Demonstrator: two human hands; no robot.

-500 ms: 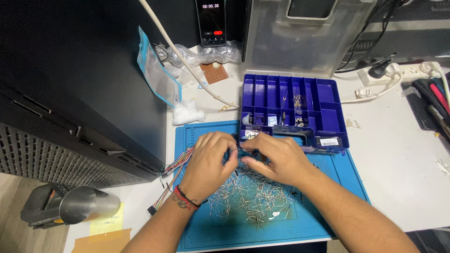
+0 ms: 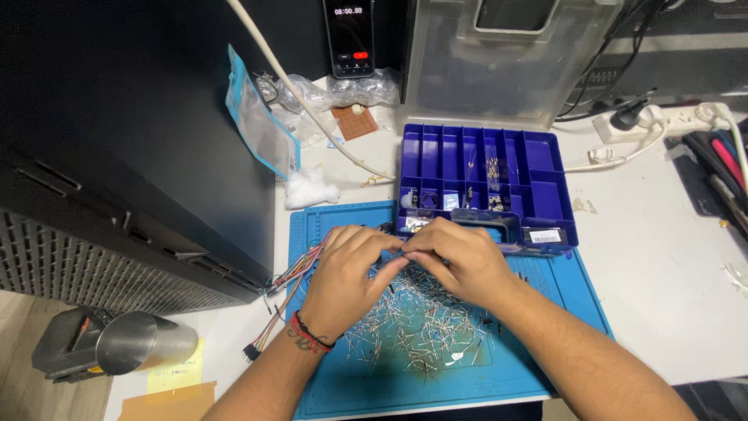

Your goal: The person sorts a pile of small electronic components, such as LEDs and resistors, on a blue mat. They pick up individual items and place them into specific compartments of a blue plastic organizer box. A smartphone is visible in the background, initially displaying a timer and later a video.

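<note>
Both hands meet over the blue work mat (image 2: 538, 374), just in front of the blue compartment box (image 2: 538, 168). The left hand (image 2: 343, 277) is curled, and its fingertips come together with those of the right hand (image 2: 460, 261) at one small spot. Between the fingertips there seems to be a thin wire piece, but it is too small and too covered to say exactly what each hand pinches, so I cannot tell if the grip is closed on something. The left wrist wears a red and black bracelet (image 2: 310, 334).

Under and in front of the hands, on the mat, lies a wide pile of small metal-legged components (image 2: 413, 327), thin silver wires crossing each other. The fingers are touching or almost touching the top of this pile.

The compartment box stands on the white table (image 2: 662, 265) at the far edge of the mat, its clear lid (image 2: 506, 66) open and upright behind it. Some of its compartments hold small parts; several near its right side look bare.

To the left of the mat, a bundle of coloured jumper wires (image 2: 284, 284) runs out from under the left hand. A small white cotton-like lump (image 2: 310, 189) lies just beyond the far left corner of the mat. A phone (image 2: 348, 37) stands upright behind the box, to its left. A white power strip (image 2: 662, 123) lies to the right of the box.
</note>
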